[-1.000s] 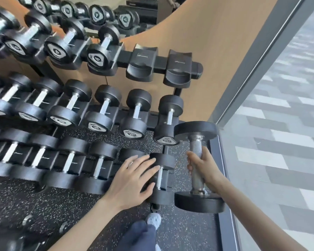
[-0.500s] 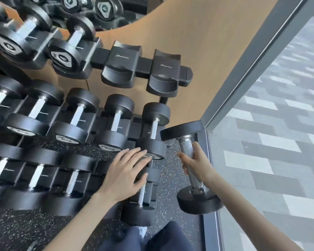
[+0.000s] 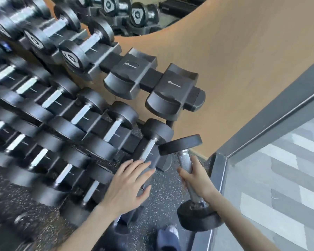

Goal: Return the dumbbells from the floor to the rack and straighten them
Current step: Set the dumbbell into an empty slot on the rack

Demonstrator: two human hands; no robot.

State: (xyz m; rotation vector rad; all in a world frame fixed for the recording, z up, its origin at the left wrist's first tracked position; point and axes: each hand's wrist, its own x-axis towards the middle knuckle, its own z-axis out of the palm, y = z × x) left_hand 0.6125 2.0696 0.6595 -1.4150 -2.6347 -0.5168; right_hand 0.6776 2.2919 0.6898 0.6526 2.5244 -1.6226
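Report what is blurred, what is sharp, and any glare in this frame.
Head view: the racked dumbbells at left are smeared with motion blur. The empty saddles, the left hand and the right hand gripping the held dumbbell are sharp. Chrome handles show bright highlights but no washed-out glare. The light is soft and the shadows are faint.

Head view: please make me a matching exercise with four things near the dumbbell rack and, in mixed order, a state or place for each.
Things:
1 left hand
2 right hand
3 end cradle of the top row
4 shoe

States or places:
a empty
b grips the handle of a dumbbell
c on the speckled floor, at the bottom edge
d fingers straight, holding nothing

Pairs: 1-d; 2-b; 3-a; 4-c
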